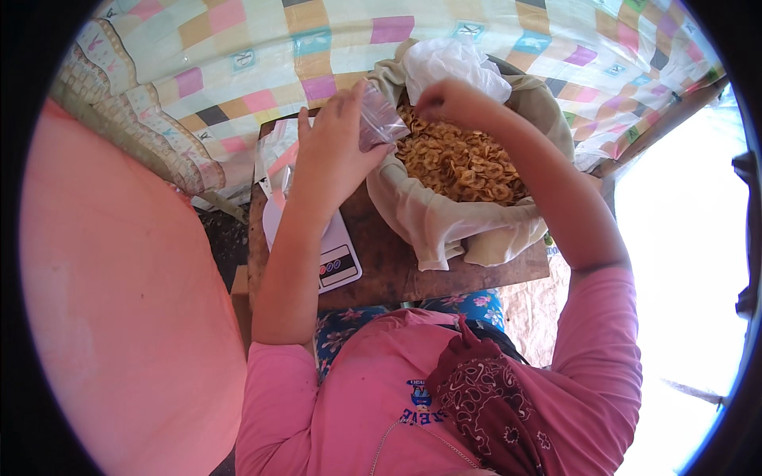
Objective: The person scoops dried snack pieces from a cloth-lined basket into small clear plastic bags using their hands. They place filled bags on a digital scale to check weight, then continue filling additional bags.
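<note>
My left hand (335, 151) is closed on a small clear plastic bag (379, 119), held up above the table between the scale and the basin. To its right, my right hand (451, 103) hovers over the far part of a heap of thin brown-yellow chips (460, 163), which look like banana chips. The fingers of that hand are curled together, and whatever they pinch is hidden. The chips lie in a wide basin lined with pale cloth (421, 214), whose edge hangs over the near side.
A white kitchen scale (349, 268) sits under my left forearm, with clear plastic bags (274, 143) behind it. White plastic (460, 67) rests at the basin's far rim. Everything stands on a brown wooden table (381, 274). Patterned sheeting (262, 59) hangs behind; a pink sheet (127, 301) is at left.
</note>
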The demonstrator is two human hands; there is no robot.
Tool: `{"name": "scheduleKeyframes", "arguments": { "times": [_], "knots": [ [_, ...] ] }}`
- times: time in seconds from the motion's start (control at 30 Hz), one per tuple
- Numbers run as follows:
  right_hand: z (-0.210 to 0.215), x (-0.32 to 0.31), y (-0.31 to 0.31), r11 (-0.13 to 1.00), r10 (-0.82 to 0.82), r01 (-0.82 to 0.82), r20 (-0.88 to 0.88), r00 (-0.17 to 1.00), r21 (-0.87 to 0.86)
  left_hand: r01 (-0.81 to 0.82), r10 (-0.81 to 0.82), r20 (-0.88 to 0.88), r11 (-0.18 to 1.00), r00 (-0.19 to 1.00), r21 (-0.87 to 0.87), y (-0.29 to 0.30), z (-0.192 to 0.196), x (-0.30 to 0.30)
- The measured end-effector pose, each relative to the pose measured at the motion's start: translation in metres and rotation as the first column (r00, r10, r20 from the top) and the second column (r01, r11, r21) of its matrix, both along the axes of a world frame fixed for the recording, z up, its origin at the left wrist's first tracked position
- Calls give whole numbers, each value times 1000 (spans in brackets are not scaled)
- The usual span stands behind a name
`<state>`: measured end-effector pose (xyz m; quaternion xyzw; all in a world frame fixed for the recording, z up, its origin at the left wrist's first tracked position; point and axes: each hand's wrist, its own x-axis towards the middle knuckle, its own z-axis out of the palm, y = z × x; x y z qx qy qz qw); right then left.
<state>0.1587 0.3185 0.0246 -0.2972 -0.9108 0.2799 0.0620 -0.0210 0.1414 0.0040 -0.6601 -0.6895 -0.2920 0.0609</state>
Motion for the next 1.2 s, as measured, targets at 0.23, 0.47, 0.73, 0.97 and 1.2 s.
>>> {"name": "scheduleKeyframes", "arguments": {
  "times": [0.23,0.47,0.73,0.97,1.2],
  "knots": [
    [-45,5,-3,999,-13,25,437,899,-22,-29,29,-18,999,999,-18,-8,-1,-9],
    [-1,20,7,995,17,-8,87,996,-104,12,-13,-22,999,1000,-35,-7,-5,1],
    [27,10,-7,916,-117,1,-264,957,-402,35,-35,-25,999,999,-2,0,-7,11],
    [-48,-11,13,979,100,-140,248,964,150,-16,16,-14,1000,1000,-10,-6,-3,-1],
    [-45,-5,9,989,-84,40,313,946,144,-26,26,-28,999,999,-26,-9,-5,-4]
  ]
}}
